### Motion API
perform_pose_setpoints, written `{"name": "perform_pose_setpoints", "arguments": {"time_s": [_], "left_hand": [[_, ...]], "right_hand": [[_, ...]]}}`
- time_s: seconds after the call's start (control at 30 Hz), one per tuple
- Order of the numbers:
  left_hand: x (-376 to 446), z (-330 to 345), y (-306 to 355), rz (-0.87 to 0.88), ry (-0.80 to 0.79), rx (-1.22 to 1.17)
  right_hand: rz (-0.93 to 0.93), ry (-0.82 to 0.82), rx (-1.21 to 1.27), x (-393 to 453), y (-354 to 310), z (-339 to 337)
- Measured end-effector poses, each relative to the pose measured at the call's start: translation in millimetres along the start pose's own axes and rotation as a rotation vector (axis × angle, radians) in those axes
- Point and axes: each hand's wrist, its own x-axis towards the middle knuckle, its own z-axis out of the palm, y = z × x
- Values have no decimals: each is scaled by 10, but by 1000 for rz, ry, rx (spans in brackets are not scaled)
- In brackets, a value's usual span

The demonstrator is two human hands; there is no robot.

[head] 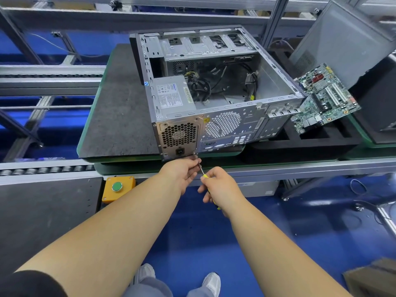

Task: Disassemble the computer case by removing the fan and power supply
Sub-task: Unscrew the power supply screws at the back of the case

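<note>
At lower rear corner of the computer case [214, 93], just below the power supply [179, 136] grille, both hands are at work. Case lies on its side on the counter [120, 116], open face up, rear panel toward the person. PSU sits in the case's near-left corner, label side up, still seated; cables trail from it into the case interior.

Right hand [218, 187]: fingers curled round yellow handle of the screwdriver [203, 173]. Shaft runs up & slightly left from the handle to a screw [195, 155] at the PSU plate's bottom-right corner. Tip appears at the screw head; engagement can't be confirmed at this res.

Left hand [182, 171]: fingers narrow, pinching/steadying the shaft near the tip, just under the case edge. Left hand is nearer the screw; right is behind it on the handle.

Judgement: step in hand is backing out a PSU mounting screw. Key relation: screw lies ahead of & above the right fingers, along the shaft's long axis, so the driver must stay in line w/ the screw or it may cam out.

Fan: none visible behind the round vent right of the PSU; can't tell if removed.

Beside the case's right end: a motherboard [323, 99] resting on a black foam tray [304, 142]
</note>
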Motion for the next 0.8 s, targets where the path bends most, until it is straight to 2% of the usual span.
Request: {"name": "perform_pose_setpoints", "arguments": {"time_s": [0.63,0.8], "left_hand": [[110,-43,-42,39,16,22],[99,-35,-64,-9,-14,167]], "right_hand": [[-34,25,-14,24,41,63],[-21,23,27,15,40,123]]}}
